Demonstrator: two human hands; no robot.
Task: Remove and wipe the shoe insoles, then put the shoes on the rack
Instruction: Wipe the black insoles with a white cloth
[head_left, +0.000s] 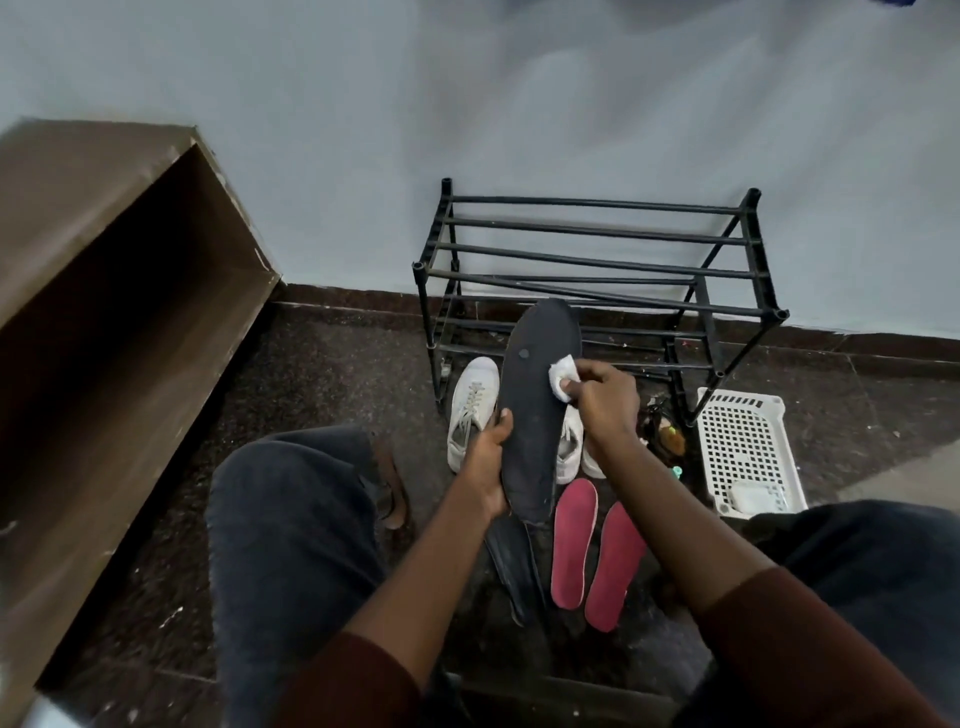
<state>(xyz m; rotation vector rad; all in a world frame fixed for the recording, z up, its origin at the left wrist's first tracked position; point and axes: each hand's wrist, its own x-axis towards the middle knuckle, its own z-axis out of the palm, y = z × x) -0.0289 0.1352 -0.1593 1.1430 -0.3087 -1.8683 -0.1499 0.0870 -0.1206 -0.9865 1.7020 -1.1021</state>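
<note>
1. Dark-trousered knees (291, 519) frame both hands.
2. Left hand (485, 467) grips the black insole (535, 415) by its heel edge, toe pointing up.
3. Right hand (602, 400) pinches a white wipe (719, 376) against the insole's upper right side.
4. Thin, light and probably floppy, it wants support low down while rubbing.
5. Two red insoles (574, 545) lie below the hands, white shoes (470, 410) behind them, the rack (597, 270) beyond.

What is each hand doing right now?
Left hand: grips the black insole.
Right hand: pinches a white wipe against the insole.
</note>
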